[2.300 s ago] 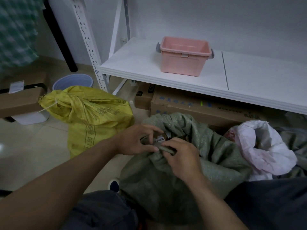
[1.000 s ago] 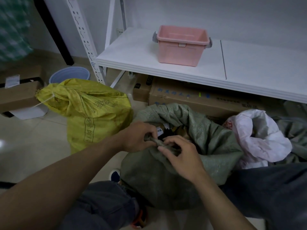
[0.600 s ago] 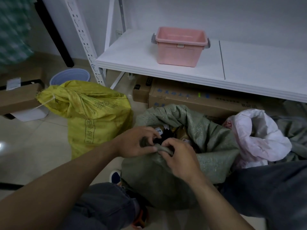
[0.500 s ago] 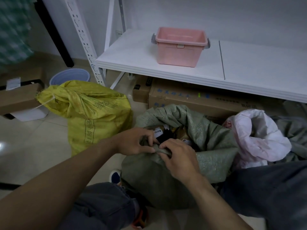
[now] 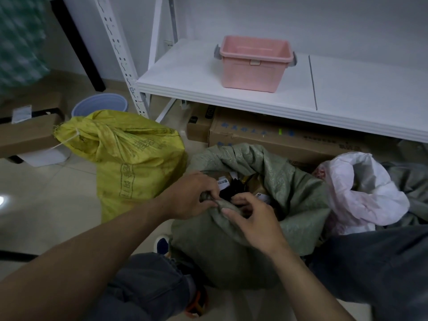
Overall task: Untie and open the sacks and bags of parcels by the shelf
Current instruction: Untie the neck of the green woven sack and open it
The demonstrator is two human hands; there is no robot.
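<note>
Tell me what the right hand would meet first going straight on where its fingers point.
The rolled rim of the green sack, at the fingertips of the right hand; just beyond, the left hand gripping it. Depth is unclear.

Pink plastic tub with grey handle clips (image 5: pixel 253 66) stands upright on the white shelf board (image 5: pixel 347 93). Long brown cardboard box with blue print (image 5: pixel 278 140) lies under it, smaller brown box (image 5: pixel 199 126) touching its left end. Pale blue round bucket (image 5: pixel 99 107) on beige tiled floor (image 5: pixel 46 205). Flat brown carton (image 5: pixel 27 133) at left, white label (image 5: pixel 22 113) on top.
</note>
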